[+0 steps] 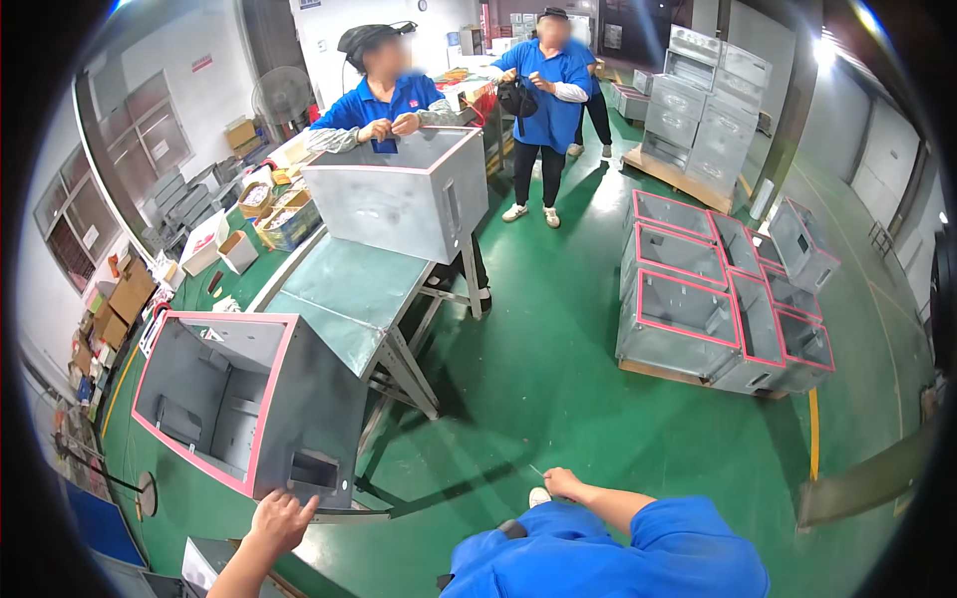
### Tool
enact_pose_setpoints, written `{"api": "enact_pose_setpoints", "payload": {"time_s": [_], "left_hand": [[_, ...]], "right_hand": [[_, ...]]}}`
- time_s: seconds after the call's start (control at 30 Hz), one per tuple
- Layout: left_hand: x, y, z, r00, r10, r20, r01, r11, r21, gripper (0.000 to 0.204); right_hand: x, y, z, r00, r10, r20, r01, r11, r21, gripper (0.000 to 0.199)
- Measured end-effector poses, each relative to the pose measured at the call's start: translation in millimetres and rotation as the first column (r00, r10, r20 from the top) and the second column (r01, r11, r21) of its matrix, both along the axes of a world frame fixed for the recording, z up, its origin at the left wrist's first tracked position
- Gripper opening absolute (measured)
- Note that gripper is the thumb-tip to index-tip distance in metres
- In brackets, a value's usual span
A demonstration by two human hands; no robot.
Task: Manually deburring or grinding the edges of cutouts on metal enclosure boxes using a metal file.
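A grey metal box [319,419] with pink strip around its open front stands tilted at the near end of the green-topped workbench [344,294]. My left hand [282,522] is at the box's lower front corner, just below a rectangular cutout. Its fingers look apart, with nothing seen in them; whether they press on the box edge is hard to tell. Down by my body, my right hand [564,484] is closed around a thin light-coloured stick [536,470], whose tip sticks out to the left. The stick's exact kind is too small to make out.
Across the bench a person [384,100] in blue leans over another grey box [399,199]. Farther back, a person [550,90] holds a black cap or bag [516,98]. Pink-edged boxes [688,304] stand on a pallet to the right. Bins [291,221] of small parts are at left.
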State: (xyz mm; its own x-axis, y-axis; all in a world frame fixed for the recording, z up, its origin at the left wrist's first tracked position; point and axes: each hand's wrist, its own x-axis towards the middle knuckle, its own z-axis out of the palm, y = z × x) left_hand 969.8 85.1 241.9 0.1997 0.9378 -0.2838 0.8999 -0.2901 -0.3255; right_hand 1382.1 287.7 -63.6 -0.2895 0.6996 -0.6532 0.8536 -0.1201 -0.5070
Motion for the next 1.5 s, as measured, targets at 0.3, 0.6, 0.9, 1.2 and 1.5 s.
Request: {"api": "enact_pose_setpoints", "payload": {"time_s": [0.3,0.6,0.9,1.2,1.5], "left_hand": [[-7,84,26,0.923,0.182,0.339,-0.344,0.784,0.516,0.06],[-29,90,14,0.73,0.299,0.614,-0.606,0.699,0.38,0.065],[-27,90,12,0.73,0.314,0.607,-0.606,0.709,0.361,0.065],[-23,86,13,0.826,0.289,0.484,-0.527,0.703,0.478,0.064],[88,60,-85,0.689,-0.068,0.722,-0.387,0.807,0.445,0.049]], "right_hand": [[18,19,-44,0.995,-0.045,-0.089,0.053,0.994,0.094,0.017],[24,-4,-24,0.983,0.133,0.124,-0.149,0.98,0.13,0.026],[71,-19,-61,0.901,0.301,0.311,-0.251,0.949,-0.193,0.039],[65,-20,-8,0.982,0.098,0.164,-0.117,0.987,0.107,0.031],[105,-42,-5,0.868,0.497,-0.015,-0.495,0.866,0.074,0.036]]}}
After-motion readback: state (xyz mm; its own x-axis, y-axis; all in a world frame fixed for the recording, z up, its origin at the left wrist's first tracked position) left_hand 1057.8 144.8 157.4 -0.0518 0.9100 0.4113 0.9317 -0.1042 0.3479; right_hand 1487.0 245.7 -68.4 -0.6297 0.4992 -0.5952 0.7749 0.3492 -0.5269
